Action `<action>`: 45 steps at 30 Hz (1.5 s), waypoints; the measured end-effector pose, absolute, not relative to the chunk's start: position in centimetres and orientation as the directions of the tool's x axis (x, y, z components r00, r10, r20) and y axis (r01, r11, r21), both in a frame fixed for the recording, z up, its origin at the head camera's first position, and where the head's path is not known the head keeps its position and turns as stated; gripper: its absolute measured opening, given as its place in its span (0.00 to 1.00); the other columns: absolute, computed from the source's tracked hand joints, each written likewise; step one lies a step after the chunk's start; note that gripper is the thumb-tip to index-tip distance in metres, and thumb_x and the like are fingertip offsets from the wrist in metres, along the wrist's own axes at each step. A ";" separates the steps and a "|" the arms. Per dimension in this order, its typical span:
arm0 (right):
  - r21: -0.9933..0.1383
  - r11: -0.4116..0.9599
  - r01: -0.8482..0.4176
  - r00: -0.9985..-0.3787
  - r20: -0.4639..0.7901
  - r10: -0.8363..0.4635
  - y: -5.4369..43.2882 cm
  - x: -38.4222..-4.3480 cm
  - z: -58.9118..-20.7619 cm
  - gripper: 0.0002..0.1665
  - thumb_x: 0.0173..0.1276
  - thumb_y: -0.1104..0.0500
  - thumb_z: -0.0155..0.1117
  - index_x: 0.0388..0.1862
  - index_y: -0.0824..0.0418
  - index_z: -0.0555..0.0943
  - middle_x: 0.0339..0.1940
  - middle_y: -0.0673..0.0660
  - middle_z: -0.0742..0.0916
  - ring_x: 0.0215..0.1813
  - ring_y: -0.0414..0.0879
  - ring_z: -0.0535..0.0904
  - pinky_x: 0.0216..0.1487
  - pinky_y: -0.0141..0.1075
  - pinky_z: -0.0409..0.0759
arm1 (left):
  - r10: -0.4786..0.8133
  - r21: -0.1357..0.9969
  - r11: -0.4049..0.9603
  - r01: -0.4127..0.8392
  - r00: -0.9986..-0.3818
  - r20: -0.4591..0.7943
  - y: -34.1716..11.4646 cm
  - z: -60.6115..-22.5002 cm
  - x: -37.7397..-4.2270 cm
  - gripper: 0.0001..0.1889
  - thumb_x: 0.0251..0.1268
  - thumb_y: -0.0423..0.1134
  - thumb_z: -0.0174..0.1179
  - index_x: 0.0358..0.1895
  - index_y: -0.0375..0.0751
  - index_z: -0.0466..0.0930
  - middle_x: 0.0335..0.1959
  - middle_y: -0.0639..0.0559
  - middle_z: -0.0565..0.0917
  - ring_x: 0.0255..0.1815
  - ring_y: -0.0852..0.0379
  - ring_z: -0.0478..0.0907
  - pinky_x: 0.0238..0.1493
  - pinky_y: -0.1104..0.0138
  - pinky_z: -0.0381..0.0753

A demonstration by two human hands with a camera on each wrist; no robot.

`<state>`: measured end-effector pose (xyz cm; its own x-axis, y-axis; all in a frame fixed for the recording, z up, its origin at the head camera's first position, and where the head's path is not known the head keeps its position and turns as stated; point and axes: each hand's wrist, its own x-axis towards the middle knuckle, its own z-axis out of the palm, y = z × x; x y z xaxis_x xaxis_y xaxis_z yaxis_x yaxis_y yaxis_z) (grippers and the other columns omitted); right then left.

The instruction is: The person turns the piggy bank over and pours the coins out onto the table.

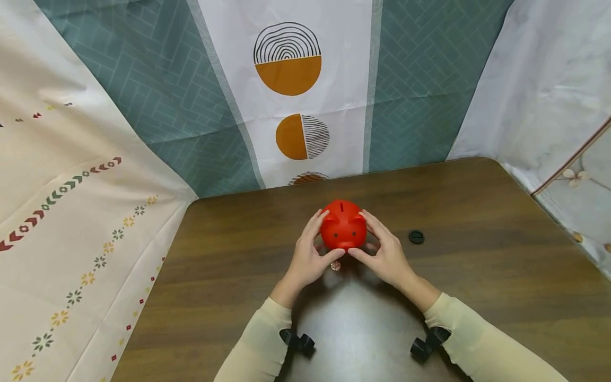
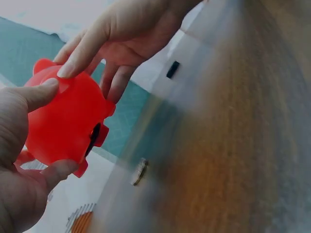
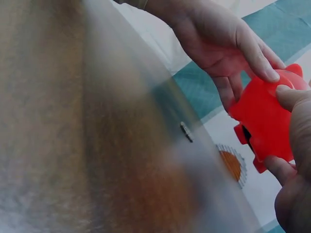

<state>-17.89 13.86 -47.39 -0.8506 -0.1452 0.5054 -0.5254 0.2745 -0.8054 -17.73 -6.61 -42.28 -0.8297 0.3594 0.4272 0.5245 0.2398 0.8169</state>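
Note:
Both hands grip a red piggy bank (image 1: 341,228) from either side, its face towards me and its coin slot up. My left hand (image 1: 307,257) holds its left side, thumb low under the snout. On the other side, my right hand (image 1: 385,257) mirrors this, the two thumbs close together. The wrist views show the piggy bank (image 2: 68,116) raised above the table, with a dark round patch on its underside between the feet. A small shiny round thing (image 1: 336,265) lies on the table just below the left thumb.
To the right of the hands, a black round cap (image 1: 416,236) with a slot across it lies on the brown wooden table (image 1: 229,297). Patterned cloth (image 1: 410,85) hangs behind the table's far edge. Pale cloth (image 1: 62,239) lines the left side.

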 end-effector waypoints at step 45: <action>-0.794 0.249 -0.555 -0.832 0.532 -0.157 12.5 -18.9 -43.0 0.48 0.55 0.69 0.73 0.73 0.63 0.62 0.73 0.61 0.66 0.65 0.61 0.70 0.50 0.51 0.79 | 0.318 0.829 0.147 0.540 -0.820 0.477 -6.8 -41.2 -20.1 0.42 0.53 0.25 0.68 0.72 0.35 0.57 0.74 0.39 0.54 0.66 0.41 0.67 0.49 0.48 0.79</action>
<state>-18.89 12.46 -43.03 -0.8318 -0.1569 0.5325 -0.5550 0.2489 -0.7937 -20.09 -6.80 -41.22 -0.8195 0.3175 0.4770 0.5395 0.1472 0.8290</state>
